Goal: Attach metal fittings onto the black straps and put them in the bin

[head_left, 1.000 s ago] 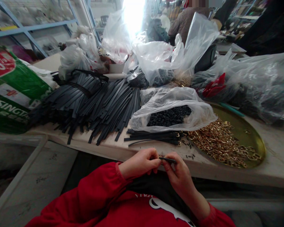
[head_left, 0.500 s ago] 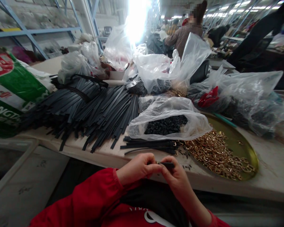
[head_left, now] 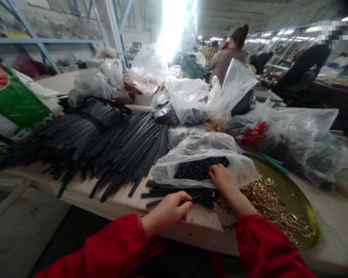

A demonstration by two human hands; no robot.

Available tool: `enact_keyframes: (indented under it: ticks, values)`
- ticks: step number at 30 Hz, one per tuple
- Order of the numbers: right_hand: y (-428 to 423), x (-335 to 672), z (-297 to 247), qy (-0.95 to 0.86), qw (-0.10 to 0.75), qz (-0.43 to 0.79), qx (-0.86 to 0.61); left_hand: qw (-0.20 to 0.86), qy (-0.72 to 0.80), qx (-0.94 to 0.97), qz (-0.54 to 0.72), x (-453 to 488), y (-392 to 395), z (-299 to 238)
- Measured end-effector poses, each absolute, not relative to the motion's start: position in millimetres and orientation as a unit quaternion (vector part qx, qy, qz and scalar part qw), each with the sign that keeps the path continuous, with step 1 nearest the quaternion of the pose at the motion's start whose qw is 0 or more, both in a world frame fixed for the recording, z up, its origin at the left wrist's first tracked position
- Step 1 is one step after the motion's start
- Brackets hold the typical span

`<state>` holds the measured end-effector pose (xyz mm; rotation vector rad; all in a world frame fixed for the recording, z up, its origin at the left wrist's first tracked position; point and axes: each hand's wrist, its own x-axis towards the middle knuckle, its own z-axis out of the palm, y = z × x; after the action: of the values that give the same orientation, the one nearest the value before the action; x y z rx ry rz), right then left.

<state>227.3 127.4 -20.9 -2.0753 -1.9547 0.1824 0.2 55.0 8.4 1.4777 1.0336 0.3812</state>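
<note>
My left hand (head_left: 169,210) is closed in a pinch on a black strap (head_left: 196,199), whose end sticks out past the fingers over the table's front edge. My right hand (head_left: 224,180) reaches into an open clear plastic bag (head_left: 165,170) of small black pieces (head_left: 191,168). Its fingers are bent together among the pieces, and what they grip is hidden. Just behind my left hand lies a small stack of black straps (head_left: 174,192) with gold buckles at their right ends. Beside my right forearm a round gold tray (head_left: 306,210) carries a heap of gold buckles (head_left: 271,200).
A large spread of loose black straps (head_left: 118,150) covers the table's left side. At the far left stands a green and white sack (head_left: 23,102). More plastic bags (head_left: 295,127) crowd the back and right. A person (head_left: 227,58) is beyond the table.
My hands, together before at the strap, have parted. The right hand has let go of it and moved forward into the plastic bag; the left still grips the strap. The view has shifted slightly.
</note>
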Motion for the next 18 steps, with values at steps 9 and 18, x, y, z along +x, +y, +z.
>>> enact_keyframes:
  ticks: [9, 18]
  values:
    - [92, 210, -5, -0.582, 0.353, 0.323, -0.657, 0.574, 0.463, 0.631, 0.239, 2, 62, 17]
    - [14, 165, 1, -0.240, 0.485, 0.705, -0.458, 0.400, 0.487, 0.733, 0.255, 3, 37, 24]
